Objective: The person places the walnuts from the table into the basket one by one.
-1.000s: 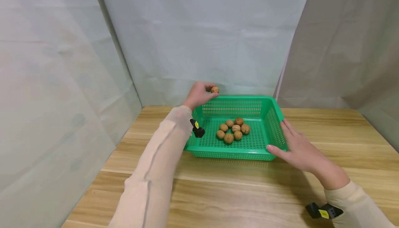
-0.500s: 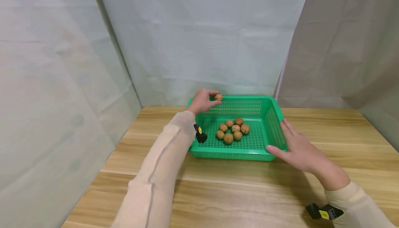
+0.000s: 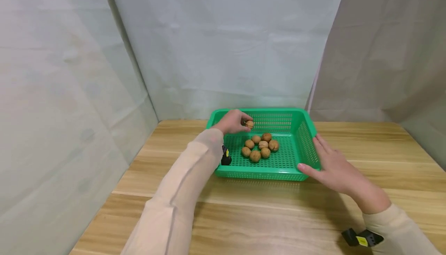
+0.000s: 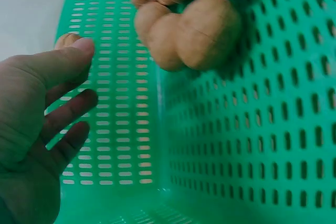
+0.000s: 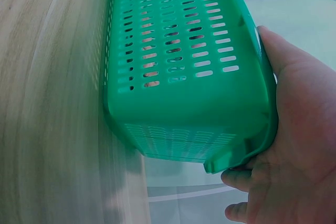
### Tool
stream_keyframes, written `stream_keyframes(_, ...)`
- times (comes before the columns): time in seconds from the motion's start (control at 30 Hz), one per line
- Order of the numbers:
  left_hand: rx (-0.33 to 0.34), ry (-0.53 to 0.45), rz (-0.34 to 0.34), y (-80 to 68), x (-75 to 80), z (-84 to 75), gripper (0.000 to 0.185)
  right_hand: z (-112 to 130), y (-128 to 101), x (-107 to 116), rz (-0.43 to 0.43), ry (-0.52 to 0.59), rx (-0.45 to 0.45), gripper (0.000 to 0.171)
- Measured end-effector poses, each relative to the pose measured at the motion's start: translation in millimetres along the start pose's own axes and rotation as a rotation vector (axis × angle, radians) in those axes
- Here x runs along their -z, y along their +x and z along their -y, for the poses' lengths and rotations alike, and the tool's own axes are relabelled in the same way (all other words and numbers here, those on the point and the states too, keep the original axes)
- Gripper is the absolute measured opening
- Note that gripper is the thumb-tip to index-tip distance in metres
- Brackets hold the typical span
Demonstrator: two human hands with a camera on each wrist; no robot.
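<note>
Brown walnut [image 3: 249,124] pinched above green perforated basket [image 3: 299,115] holding seven walnuts [image 3: 259,146]

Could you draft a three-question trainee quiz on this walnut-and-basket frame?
1. True or false: the left hand pinches a walnut over the inside of the green basket.
2. How many walnuts lie in the cluster on the basket floor, not counting the one in the grip?
3. Where does the right hand rest? A) on the basket's right wall, fingers straight; B) flat on the wooden table, apart from the basket; C) inside the basket.

Key
1. True.
2. Seven.
3. A: the right wrist view shows the palm against the wall near the corner.
</note>
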State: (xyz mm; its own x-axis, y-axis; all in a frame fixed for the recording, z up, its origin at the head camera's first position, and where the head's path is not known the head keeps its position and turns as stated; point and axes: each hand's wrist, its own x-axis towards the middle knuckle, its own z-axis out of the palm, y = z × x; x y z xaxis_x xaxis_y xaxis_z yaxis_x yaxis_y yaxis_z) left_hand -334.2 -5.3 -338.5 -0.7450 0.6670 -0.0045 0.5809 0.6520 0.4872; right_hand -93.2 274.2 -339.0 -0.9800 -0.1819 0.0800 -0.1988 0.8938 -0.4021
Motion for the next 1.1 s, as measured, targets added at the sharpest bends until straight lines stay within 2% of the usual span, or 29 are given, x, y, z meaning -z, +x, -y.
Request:
stream_keyframes(0.1,0.003,0.051,0.062,-0.3,-3.6,2.2,0.049,2,1,-1,-0.003,-0.002,0.002,0.102)
stream_keyframes(0.23,0.007,0.061,0.119,-1.0,-6.9,4.1,0.048,4,2,-2,-0.001,0.001,-0.002,0.103)
stream_keyframes(0.5,0.027,0.044,0.173,-3.1,-8.3,0.1,0.034,3,2,-3,0.001,0.007,-0.007,0.104)
stream_keyframes(0.6,0.035,0.037,0.187,-4.1,-7.9,-1.3,0.034,2,2,-4,0.004,0.009,-0.012,0.104)
stream_keyframes(0.73,0.035,0.025,0.162,-5.4,-5.7,-0.7,0.037,2,1,-6,0.003,0.012,-0.007,0.104)
stream_keyframes(0.83,0.02,-0.005,0.118,-9.7,0.9,-2.5,0.038,2,1,-6,-0.001,0.011,-0.001,0.103)
stream_keyframes(1.1,-0.002,-0.086,0.001,-32.2,38.9,-21.8,0.04,0,10,-6,-0.006,0.007,0.013,0.102)
